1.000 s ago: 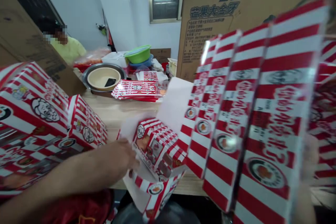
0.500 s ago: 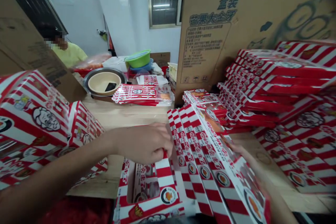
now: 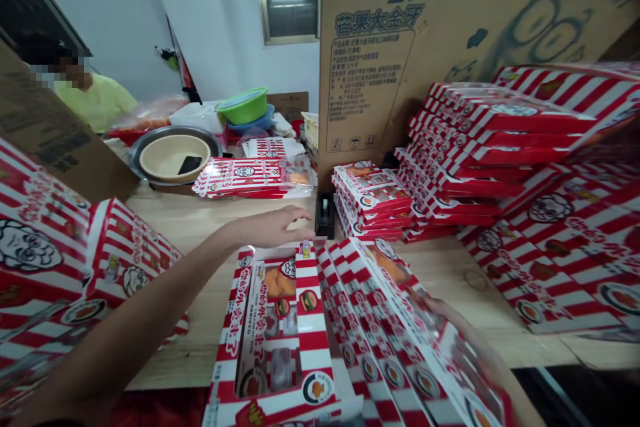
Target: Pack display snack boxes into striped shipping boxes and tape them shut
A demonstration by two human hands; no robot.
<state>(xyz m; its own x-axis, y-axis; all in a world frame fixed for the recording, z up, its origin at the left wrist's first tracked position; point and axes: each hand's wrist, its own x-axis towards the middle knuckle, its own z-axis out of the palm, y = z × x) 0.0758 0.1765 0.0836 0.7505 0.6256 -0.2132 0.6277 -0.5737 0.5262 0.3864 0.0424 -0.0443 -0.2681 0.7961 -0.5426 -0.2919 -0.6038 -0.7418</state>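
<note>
My left hand (image 3: 273, 227) reaches past the far end of a red-and-white striped box (image 3: 317, 340), palm down with fingers stretched out and holding nothing. Just beyond its fingertips stands a small black tape dispenser (image 3: 325, 217). Through the box's window shows a packaged toy food set (image 3: 273, 327). Several slim striped boxes (image 3: 380, 333) lean on edge in a tight row along the right side of the box; I cannot tell whether they sit inside its opening. My right hand (image 3: 445, 313) grips the row's outer side, its fingers partly hidden by the outermost box.
Striped boxes are stacked at the right (image 3: 465, 147) and left (image 3: 45, 260). Large cardboard cartons (image 3: 375, 80) stand behind. At the back are a cream basin (image 3: 175, 153), a green basin (image 3: 245, 105) and flat packs (image 3: 250, 177). A person in yellow (image 3: 95, 103) is beyond.
My left hand has let go of the box's striped side strip and moved away toward the tape dispenser, its fingers opening out. My right hand stays at the slim boxes. The view has shifted right.
</note>
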